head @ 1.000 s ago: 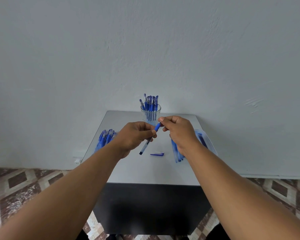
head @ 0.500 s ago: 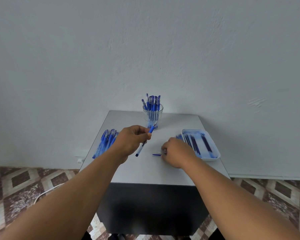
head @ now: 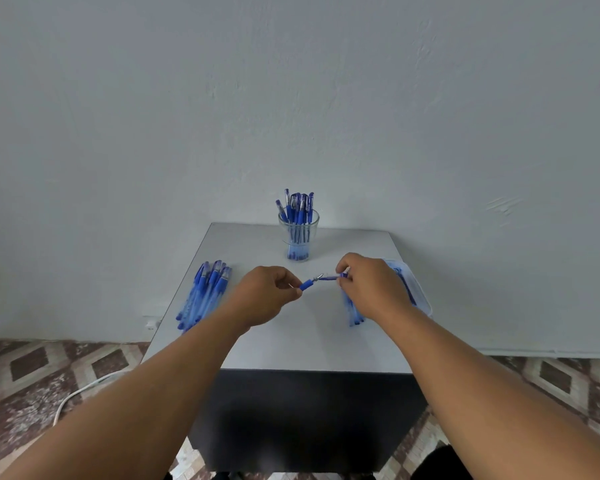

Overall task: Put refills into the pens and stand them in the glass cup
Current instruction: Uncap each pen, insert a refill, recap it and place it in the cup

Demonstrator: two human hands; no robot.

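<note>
From the head view, both forearms reach forward over the grey desk [head: 302,344], the hands meeting near its middle. The left hand [head: 265,299] is curled, knuckles up, its fingers pinching the blue grip end of a pen [head: 306,284] whose metal tip points toward the other hand. The right hand [head: 373,289] is likewise curled, its fingers pinching a blue cap [head: 329,278] held just at the pen's tip; whether the two touch is unclear. Behind the hands, near the far edge, stands the glass cup [head: 299,235] with several blue pens upright in it. A bundle of pens [head: 203,294] lies at the left edge. A clear tray [head: 418,292] sits to the right, partly hidden by the right hand, with a few blue pieces [head: 354,315] lying beside it.
</note>
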